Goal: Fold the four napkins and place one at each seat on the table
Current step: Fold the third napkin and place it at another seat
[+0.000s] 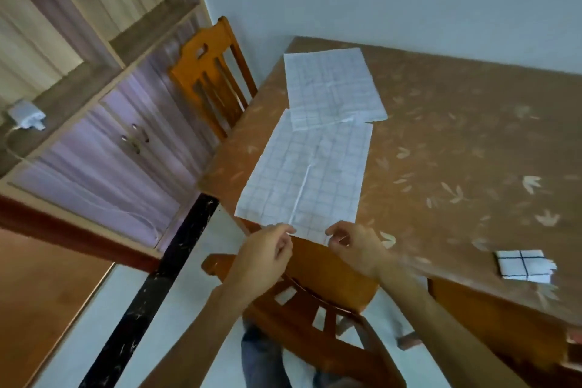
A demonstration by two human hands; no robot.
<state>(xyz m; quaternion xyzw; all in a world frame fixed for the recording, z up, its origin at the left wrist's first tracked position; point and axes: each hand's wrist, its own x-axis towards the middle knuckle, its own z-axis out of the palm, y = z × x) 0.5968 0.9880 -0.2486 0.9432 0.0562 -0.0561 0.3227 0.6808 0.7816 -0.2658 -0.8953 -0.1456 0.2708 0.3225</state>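
A white checked napkin (308,173) lies spread flat on the brown leaf-patterned table (456,142), its near edge hanging just over the table's front edge. My left hand (267,258) pinches that near edge at the left, and my right hand (352,246) pinches it at the right. Beyond it a second unfolded napkin (333,85) lies flat, overlapping the first one's far edge. A small folded napkin (524,266) rests near the table's front edge at the right.
A wooden chair (315,299) stands pushed in directly below my hands. Another wooden chair (211,72) stands at the table's left end. A cabinet with pale purple doors (104,142) lines the left wall. The table's far edge meets the wall.
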